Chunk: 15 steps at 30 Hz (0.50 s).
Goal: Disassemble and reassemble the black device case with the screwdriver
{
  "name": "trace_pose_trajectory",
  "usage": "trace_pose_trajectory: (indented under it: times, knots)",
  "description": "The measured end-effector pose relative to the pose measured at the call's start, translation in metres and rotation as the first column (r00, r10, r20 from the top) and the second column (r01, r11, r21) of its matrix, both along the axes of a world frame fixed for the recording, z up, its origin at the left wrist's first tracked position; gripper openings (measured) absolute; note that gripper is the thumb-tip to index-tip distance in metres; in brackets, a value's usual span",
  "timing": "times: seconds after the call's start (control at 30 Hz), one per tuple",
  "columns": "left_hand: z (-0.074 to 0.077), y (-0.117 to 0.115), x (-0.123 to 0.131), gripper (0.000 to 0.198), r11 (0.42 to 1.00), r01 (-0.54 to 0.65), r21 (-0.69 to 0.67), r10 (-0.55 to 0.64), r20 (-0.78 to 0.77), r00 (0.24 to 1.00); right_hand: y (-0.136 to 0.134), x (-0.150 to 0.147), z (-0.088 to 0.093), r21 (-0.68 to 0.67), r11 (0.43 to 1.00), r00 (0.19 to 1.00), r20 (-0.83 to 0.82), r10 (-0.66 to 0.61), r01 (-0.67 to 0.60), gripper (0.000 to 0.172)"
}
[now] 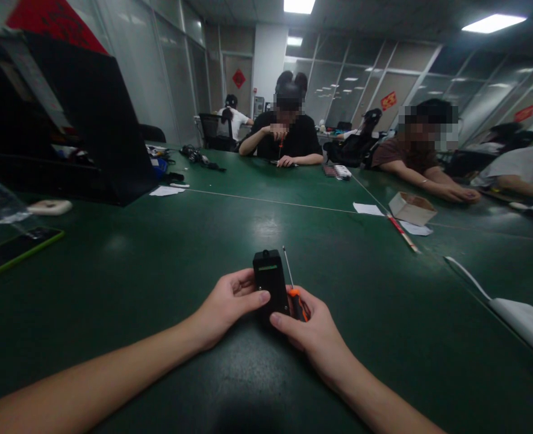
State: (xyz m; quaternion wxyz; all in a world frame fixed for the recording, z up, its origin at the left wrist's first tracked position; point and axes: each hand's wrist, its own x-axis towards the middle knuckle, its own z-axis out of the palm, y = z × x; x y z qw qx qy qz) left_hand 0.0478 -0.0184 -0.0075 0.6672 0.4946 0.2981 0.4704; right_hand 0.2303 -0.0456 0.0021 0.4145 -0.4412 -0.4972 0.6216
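Observation:
A small black plastic case [270, 278] is held upright between both hands, just above the green table. It has a slot with a green strip near the top, a tab with a hole on its upper end and small screws on its face. My left hand [225, 307] grips its left side, thumb across the front. My right hand [314, 328] presses its thumb on the lower right of the case. Tucked in the same hand is a screwdriver [299, 304] with an orange and black handle, its thin metal shaft pointing up beside the case. The case's back is hidden.
The green table [180, 241] spreads all around. A laptop [94, 120] and a green-edged phone [22, 253] are at left. An open box [412, 208], papers and a white power strip [526, 322] lie to the right. Across the table, a person [284, 132] holds a screwdriver; others sit nearby.

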Motion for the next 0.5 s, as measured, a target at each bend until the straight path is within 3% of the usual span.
trace_pose_trajectory:
  times: [0.2, 0.5]
  knots:
    - [-0.0023, 0.0001, -0.0030, 0.042, 0.998, 0.056, 0.019, -0.056, -0.004, 0.998, -0.0015, 0.0011, 0.0027, 0.045, 0.997, 0.998, -0.005, 0.062, -0.062, 0.047]
    - [-0.0025, -0.0004, -0.0051, 0.044, 0.996, 0.078, 0.051, -0.076, -0.041, 0.996, -0.0019, -0.0023, 0.0044, 0.043, 0.998, 0.999, -0.008, 0.037, -0.036, 0.048]
